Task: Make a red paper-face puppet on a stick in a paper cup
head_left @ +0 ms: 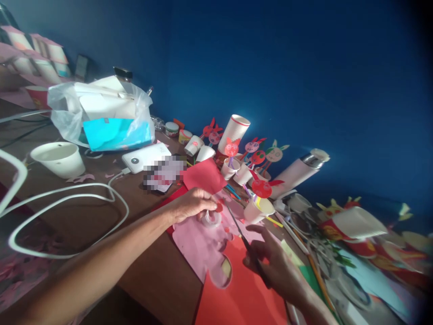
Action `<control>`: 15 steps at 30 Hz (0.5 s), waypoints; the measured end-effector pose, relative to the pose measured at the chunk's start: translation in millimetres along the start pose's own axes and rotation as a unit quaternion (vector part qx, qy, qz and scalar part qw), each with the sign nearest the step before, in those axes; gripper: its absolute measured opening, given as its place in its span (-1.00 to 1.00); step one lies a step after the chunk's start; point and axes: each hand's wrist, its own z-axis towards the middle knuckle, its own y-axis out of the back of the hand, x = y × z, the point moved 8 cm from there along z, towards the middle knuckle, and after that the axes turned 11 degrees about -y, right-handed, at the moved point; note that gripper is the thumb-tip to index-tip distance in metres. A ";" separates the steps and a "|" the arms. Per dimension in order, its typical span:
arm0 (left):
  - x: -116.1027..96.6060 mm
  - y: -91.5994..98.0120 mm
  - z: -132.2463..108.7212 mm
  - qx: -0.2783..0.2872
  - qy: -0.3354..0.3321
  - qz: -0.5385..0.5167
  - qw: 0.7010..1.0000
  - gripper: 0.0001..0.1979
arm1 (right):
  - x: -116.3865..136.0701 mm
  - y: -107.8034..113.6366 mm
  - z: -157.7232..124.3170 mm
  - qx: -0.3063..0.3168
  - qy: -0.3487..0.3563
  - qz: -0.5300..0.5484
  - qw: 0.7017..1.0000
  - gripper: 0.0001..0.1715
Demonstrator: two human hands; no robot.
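Pinched between the thumb and fingers of my left hand point(196, 205) is a small red paper piece point(219, 207). Just under those fingers lies a clear roll of tape point(211, 219), on pink paper point(194, 246). My right hand point(274, 262) is closed around a slim dark tool point(246, 241) with a long narrow metal end; its exact kind is unclear. The tool's tip points toward the red piece, close to it. Below the hands is a large red-orange sheet point(233, 293). A paper cup point(259, 211) holding a red paper animal head point(264, 186) stands beyond my right hand.
Several cups with paper animal heads line the wall, beside a stack of paper cups point(234, 131) and a thermos point(301, 171). To the left are a white power bank point(146, 158), a looping white cable point(117, 198), a cup point(59, 160) and a plastic bag point(142, 108).
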 end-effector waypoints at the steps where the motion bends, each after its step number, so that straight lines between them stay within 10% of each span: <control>1: 0.9 0.7 0.4 -0.007 0.002 0.000 1.000 -0.83 | -4.3 6.9 -6.2 -0.016 0.005 -0.046 0.999 -0.46; 15: -0.2 -8.0 -1.0 -0.021 -0.010 -0.021 1.000 -0.75 | -60.1 28.6 -35.8 -0.179 0.023 -0.322 0.929 -0.61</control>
